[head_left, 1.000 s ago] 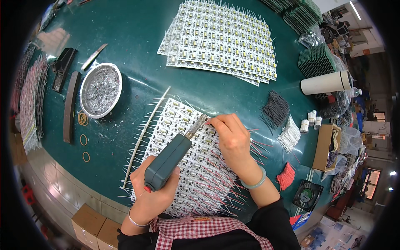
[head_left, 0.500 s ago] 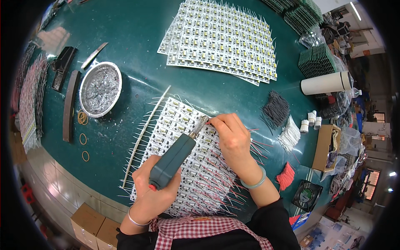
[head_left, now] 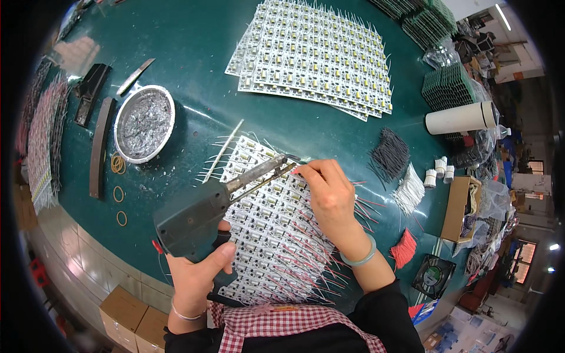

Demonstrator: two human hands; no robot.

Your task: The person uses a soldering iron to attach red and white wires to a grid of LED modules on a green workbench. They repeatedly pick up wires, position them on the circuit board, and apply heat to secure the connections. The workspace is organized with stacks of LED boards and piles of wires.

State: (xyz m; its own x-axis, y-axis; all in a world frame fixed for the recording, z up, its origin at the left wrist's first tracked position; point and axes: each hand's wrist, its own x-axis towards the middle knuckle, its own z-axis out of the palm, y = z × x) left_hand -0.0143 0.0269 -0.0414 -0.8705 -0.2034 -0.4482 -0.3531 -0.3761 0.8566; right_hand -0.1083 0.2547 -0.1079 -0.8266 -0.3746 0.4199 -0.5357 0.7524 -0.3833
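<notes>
My left hand (head_left: 203, 265) is wrapped round the grip of a dark soldering gun (head_left: 194, 217), thumb on its near side. The gun's long metal tip reaches up and right across a white circuit board panel (head_left: 265, 206), ending by the panel's top right corner. There my right hand (head_left: 326, 191) is closed in a pinch on a thin red wire (head_left: 295, 171), mostly hidden by the fingers. Red wires stand out along the panel's lower right part. A thin pale strip (head_left: 223, 153) with fine wire ends lies along its left side, partly covered by the gun.
A white bowl of solder scraps (head_left: 145, 125) stands at left, near rubber bands (head_left: 119, 194) and a dark bar (head_left: 102, 147). More panels (head_left: 312, 59) are stacked at the far side. At right lie black wires (head_left: 389, 154), white wires (head_left: 408, 191), red wires (head_left: 404, 248) and a fan (head_left: 434, 276).
The soldering gun has swung left and tilted, so its side and long tip now show. My right hand stays almost in place at the panel's corner.
</notes>
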